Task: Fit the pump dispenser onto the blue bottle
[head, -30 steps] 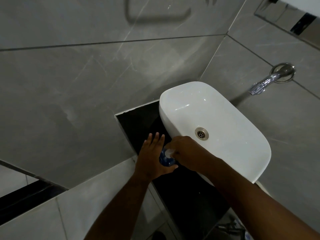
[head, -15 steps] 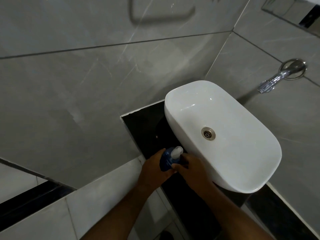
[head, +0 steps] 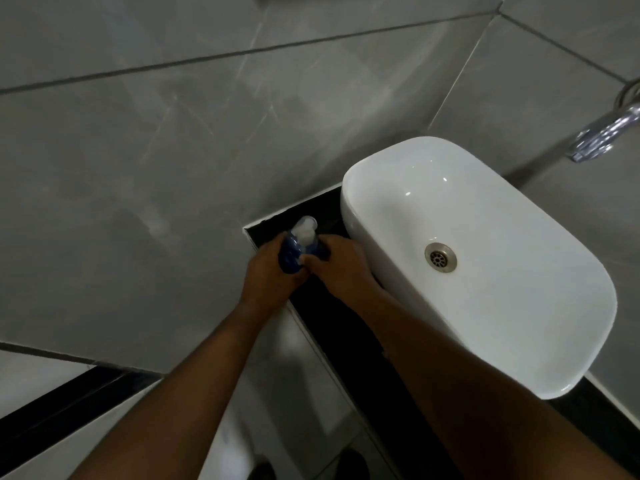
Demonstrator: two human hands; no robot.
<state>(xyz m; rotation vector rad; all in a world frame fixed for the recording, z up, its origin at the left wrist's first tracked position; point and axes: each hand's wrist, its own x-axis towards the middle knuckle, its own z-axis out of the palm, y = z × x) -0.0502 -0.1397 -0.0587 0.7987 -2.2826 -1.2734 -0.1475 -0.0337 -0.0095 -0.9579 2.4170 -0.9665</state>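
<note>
The blue bottle [head: 291,257] stands over the dark counter [head: 329,317], left of the basin, with the white pump dispenser [head: 304,229] sitting on its top. My left hand [head: 268,273] wraps around the bottle's left side. My right hand [head: 341,266] grips it from the right, fingertips against its shoulder just below the pump. Both hands hide the lower part of the bottle, so I cannot tell whether it rests on the counter.
A white oval basin [head: 485,271] with a metal drain [head: 440,257] fills the right side of the counter. A chrome tap [head: 604,133] juts from the grey tiled wall [head: 173,150] at far right. Pale floor tiles [head: 52,441] lie below left.
My left hand went from flat and open beside the bottle to wrapped around it. My right hand slid off the pump down to the bottle's side. The view shifted, with hands and bottle now further left.
</note>
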